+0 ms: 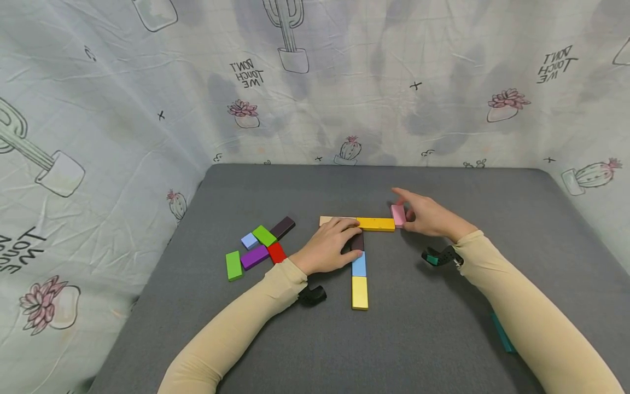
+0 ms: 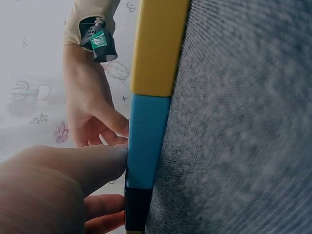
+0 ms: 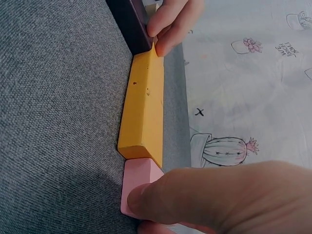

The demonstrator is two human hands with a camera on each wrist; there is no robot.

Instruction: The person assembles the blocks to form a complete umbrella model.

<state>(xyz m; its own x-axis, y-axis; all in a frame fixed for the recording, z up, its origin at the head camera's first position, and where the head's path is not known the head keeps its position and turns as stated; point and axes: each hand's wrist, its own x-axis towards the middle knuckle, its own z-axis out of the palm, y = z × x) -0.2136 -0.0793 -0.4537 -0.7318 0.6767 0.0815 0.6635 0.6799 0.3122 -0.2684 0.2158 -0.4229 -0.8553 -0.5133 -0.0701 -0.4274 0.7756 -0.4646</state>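
Note:
Flat coloured blocks form a T on the grey table [image 1: 418,334]. Its crossbar runs from a cream block [image 1: 324,220] through an orange-yellow block [image 1: 378,225] to a pink block [image 1: 396,216]. The stem has a dark block [image 1: 359,242], a light blue block [image 1: 359,266] and a yellow block [image 1: 360,294]. My left hand [image 1: 327,247] rests over the junction, thumb along the light blue block, fingertips by the dark and orange-yellow blocks. At the crossbar's right end my right hand [image 1: 429,216] pinches the pink block, its thumb on the near face in the right wrist view.
Left of the T lies a loose cluster: a purple block [image 1: 254,257], a red block [image 1: 276,252], a small blue block [image 1: 249,241], a dark block [image 1: 283,227] and green ones. A teal block [image 1: 502,334] is partly hidden under my right forearm. Behind hangs a patterned cloth [image 1: 374,109].

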